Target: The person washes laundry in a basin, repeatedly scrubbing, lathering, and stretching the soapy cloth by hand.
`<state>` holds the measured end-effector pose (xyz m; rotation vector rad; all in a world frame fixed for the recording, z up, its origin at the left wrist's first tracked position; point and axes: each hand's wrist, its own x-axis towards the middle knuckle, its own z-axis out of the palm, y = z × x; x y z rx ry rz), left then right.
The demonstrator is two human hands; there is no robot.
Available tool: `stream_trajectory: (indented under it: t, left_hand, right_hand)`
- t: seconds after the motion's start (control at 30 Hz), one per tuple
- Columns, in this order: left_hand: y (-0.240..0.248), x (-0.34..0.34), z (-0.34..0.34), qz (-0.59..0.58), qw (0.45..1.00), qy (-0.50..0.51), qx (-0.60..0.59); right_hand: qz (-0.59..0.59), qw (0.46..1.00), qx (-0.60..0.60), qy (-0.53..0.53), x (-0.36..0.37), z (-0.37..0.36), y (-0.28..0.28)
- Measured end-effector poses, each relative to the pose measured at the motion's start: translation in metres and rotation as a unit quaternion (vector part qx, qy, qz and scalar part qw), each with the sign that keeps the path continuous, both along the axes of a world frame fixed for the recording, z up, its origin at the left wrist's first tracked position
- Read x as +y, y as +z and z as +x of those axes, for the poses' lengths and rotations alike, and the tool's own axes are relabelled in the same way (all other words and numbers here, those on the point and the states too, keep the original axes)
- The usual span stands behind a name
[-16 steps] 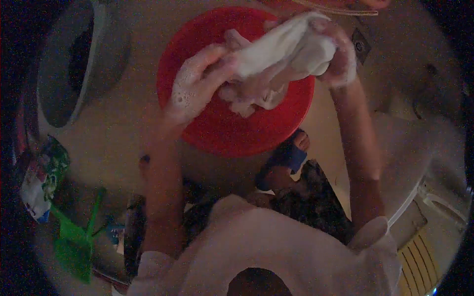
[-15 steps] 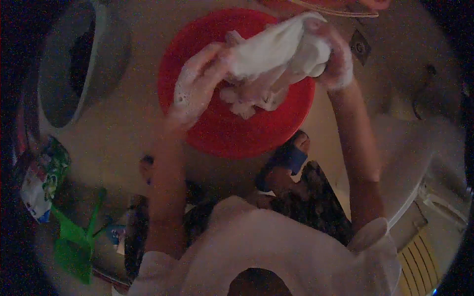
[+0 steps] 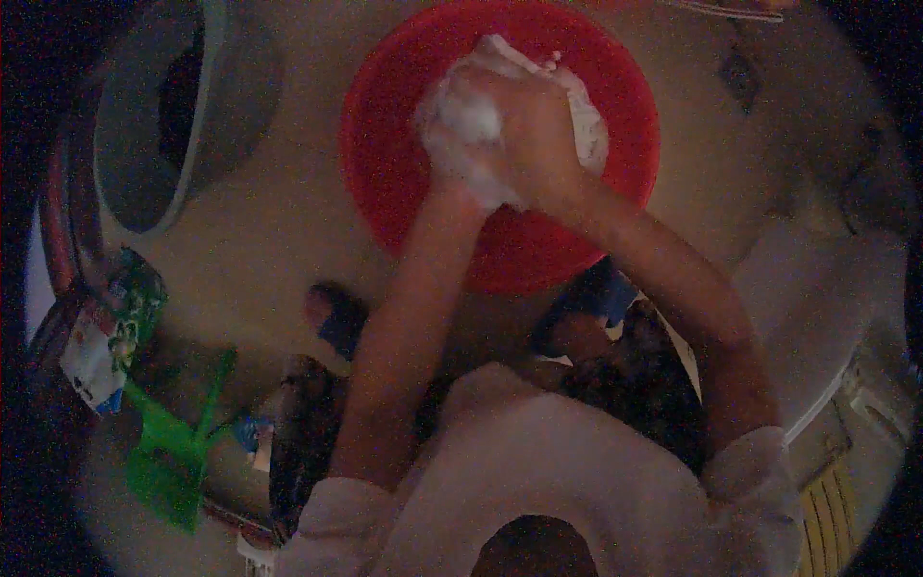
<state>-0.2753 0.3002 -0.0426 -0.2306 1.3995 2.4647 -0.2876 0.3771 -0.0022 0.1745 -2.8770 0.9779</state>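
My left hand point(image 3: 452, 159) and my right hand point(image 3: 540, 125) are pressed together inside a round red basin point(image 3: 375, 207). Between them they grip a wet white cloth point(image 3: 588, 120), whose edges stick out past my right hand and beyond the knuckles. Thick white suds point(image 3: 473, 117) cover much of my left hand, and its fingers are mostly hidden. My right hand, fingers curled, lies over the cloth. Whether the bundle is one cloth or more, I cannot tell.
A grey oval tub point(image 3: 197, 115) with something dark inside stands at the left. Lower left are a green and white packet point(image 3: 96, 356) and a bright green plastic object point(image 3: 173, 462). My feet in blue slippers point(image 3: 577, 308) are close to the basin's near side.
My hands were apart, holding the white cloth stretched above the basin. Now they have come together and dropped into it, with the cloth bunched between them.
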Motion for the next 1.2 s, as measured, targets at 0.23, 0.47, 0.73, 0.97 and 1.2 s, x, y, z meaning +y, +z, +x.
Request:
stream_trajectory:
  t: [0.23, 0.47, 0.73, 0.97, 1.2]
  left_hand:
    - [0.038, -0.023, -0.011, 0.19, 0.969, -0.034, -0.157]
    - [0.021, -0.059, -0.014, -0.116, 0.987, -0.104, 0.052]
    - [0.009, -0.003, 0.025, -0.202, 0.973, -0.107, 0.011]
    - [-0.007, -0.008, 0.018, -0.334, 0.905, -0.117, 0.235]
    - [0.005, -0.005, 0.003, -0.348, 0.912, -0.166, 0.142]
  right_hand:
    - [-0.158, 0.977, -0.12, 0.079, 0.066, -0.037, -0.036]
    - [-0.51, 0.845, -0.064, 0.149, 0.093, -0.015, 0.015]
    - [-0.052, 0.988, 0.061, 0.131, 0.0, 0.023, 0.017]
    - [0.038, 0.994, 0.031, 0.093, 0.012, 0.019, -0.001]
    - [0.228, 0.971, -0.044, 0.063, 0.028, 0.005, -0.065]
